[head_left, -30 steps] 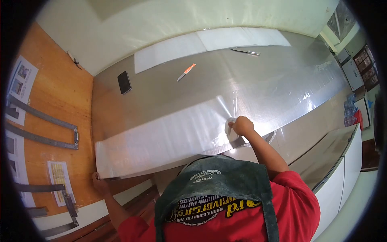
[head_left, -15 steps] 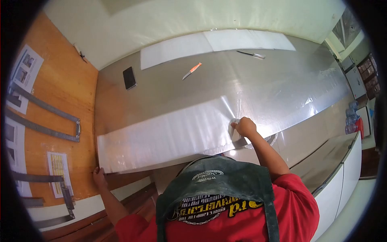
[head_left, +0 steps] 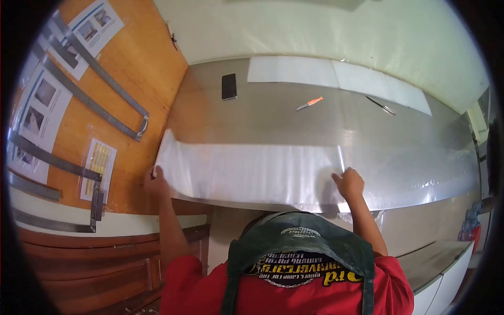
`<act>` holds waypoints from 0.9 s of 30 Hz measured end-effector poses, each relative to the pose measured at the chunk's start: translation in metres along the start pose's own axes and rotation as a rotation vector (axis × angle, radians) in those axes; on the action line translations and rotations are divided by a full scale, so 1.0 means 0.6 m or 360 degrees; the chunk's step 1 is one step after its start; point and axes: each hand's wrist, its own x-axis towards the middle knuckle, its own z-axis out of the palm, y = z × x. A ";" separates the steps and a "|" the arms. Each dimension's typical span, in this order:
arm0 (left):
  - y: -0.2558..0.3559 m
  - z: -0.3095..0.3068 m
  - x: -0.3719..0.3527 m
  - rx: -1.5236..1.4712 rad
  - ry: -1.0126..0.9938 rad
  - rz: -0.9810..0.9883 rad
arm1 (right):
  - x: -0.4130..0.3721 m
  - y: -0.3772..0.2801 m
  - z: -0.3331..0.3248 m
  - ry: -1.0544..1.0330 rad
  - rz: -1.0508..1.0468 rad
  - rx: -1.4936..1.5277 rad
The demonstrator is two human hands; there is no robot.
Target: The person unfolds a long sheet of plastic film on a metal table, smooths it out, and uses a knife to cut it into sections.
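Observation:
A long white sheet [head_left: 252,170], slightly see-through and rippled, lies along the near edge of the metal-topped table [head_left: 262,126]. At its left end my left hand [head_left: 153,179] grips the edge, and that end curls up off the surface beside the wooden panel. My right hand [head_left: 349,184] is closed on the sheet's right edge, thumb on top and the fingers partly hidden. Clear plastic film [head_left: 420,184] covers the tabletop to the right of this hand, and some of it hangs crumpled over the near edge.
Further back lie a black phone [head_left: 229,86], an orange-handled knife [head_left: 311,103] and a dark slim knife [head_left: 381,105]. More white sheeting [head_left: 294,71] runs along the wall. Metal brackets [head_left: 97,68] and printed papers are on the wooden panel [head_left: 128,157] at left.
The view has turned, shifting the scene to the right. The sheet's left end has risen and curled in my left hand. My right hand still holds the right edge, which now lies flatter.

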 end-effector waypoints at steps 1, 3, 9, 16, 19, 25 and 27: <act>0.053 0.007 -0.031 -0.0079 -0.0058 0.0046 | -0.001 -0.054 -0.026 -0.0117 -0.0117 0.0170; 0.125 0.036 -0.093 -0.0075 -0.0127 0.0458 | 0.008 -0.136 -0.034 -0.0430 -0.0669 0.0640; 0.243 0.107 -0.285 -0.0402 -0.0611 0.1289 | 0.011 -0.355 -0.027 -0.1144 -0.0632 0.1275; 0.250 0.112 -0.321 -0.0462 -0.0574 0.1256 | 0.014 -0.407 -0.017 -0.1154 -0.0506 0.1025; 0.244 0.102 -0.314 -0.0446 -0.0543 0.1255 | 0.006 -0.420 -0.011 -0.1070 -0.0690 0.0878; 0.243 0.071 -0.295 -0.0449 -0.0299 0.0823 | 0.000 -0.485 -0.020 -0.0707 -0.1245 0.0827; 0.230 0.072 -0.289 -0.0386 -0.0037 0.0411 | -0.017 -0.532 -0.090 -0.0490 -0.1579 0.0730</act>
